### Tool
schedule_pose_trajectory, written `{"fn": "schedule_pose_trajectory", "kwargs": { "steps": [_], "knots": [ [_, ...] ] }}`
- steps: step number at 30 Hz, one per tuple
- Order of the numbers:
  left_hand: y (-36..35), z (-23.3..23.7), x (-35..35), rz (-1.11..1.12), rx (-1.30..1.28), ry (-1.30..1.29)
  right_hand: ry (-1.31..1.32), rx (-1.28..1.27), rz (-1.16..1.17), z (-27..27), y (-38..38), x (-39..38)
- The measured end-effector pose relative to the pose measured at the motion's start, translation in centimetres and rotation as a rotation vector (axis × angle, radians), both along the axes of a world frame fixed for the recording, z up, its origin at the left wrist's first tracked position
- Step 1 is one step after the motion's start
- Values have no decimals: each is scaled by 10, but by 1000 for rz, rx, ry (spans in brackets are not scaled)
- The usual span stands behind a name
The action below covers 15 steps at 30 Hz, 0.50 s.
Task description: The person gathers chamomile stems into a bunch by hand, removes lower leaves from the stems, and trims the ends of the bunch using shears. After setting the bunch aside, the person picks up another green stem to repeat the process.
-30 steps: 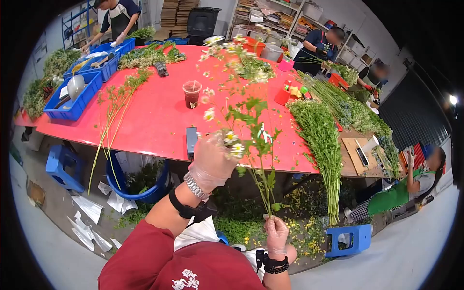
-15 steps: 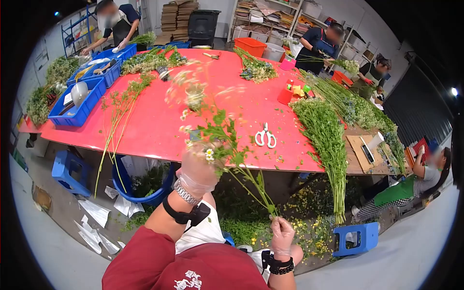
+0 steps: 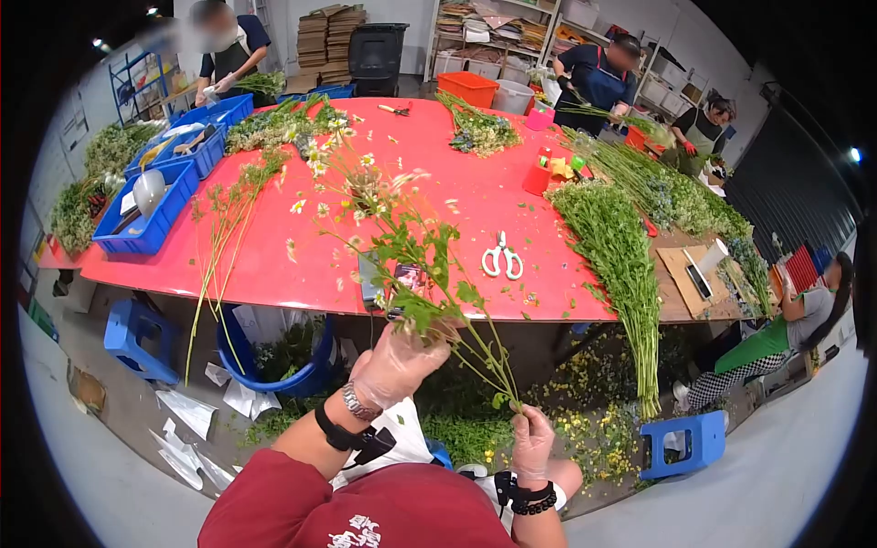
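Observation:
A spray of small white daisy-like flowers (image 3: 367,203) with leafy green stems (image 3: 484,361) slants up from my lap over the table edge. My right hand (image 3: 532,446), in a clear glove, pinches the lower ends of the stems. Higher up, my left hand (image 3: 400,363), also gloved, is closed around the leafy part; leaves partly hide its fingertips. Just beyond the spray, a phone-like device (image 3: 409,277) lies near the table edge. White-handled scissors (image 3: 501,258) lie to the right of the flowers.
The red table (image 3: 365,137) carries a leafy bundle (image 3: 617,283) on the right and loose stems (image 3: 228,224) on the left. Blue crates (image 3: 151,215) stand at far left. Below are a blue tub (image 3: 283,379) and blue stools (image 3: 683,446). Several co-workers stand or sit around.
My left hand has moved down and slightly right, nearer my body. The flower heads, blurred before, now show clearly. My right hand keeps its pinch at nearly the same place.

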<state>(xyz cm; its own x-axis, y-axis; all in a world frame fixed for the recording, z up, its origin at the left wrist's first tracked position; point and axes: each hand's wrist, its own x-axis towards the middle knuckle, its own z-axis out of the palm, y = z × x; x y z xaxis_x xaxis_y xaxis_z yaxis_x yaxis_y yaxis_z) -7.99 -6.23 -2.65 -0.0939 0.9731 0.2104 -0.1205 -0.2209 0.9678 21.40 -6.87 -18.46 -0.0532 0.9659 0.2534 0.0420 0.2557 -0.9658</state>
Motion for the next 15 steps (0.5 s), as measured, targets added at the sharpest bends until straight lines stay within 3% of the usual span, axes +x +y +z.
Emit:
{"fn": "schedule_pose_trajectory", "kwargs": {
  "steps": [2, 6, 10, 11, 15],
  "knots": [
    [0, -2, 5, -68, 77, -159, -10, 25, 6, -4, 0, -2],
    [-10, 15, 11, -116, 24, -154, -6, 41, -2, -2, 1, -12],
    [-7, 16, 26, -2, 94, -110, 66, -22, 3, 10, -5, -24],
    [-2, 1, 19, 3, 213, -1, 67, -25, 3, 5, -4, -23],
    [2, -43, 16, 139, 159, 233, -158, 87, 85, 9, 3, -25]
  ]
}}
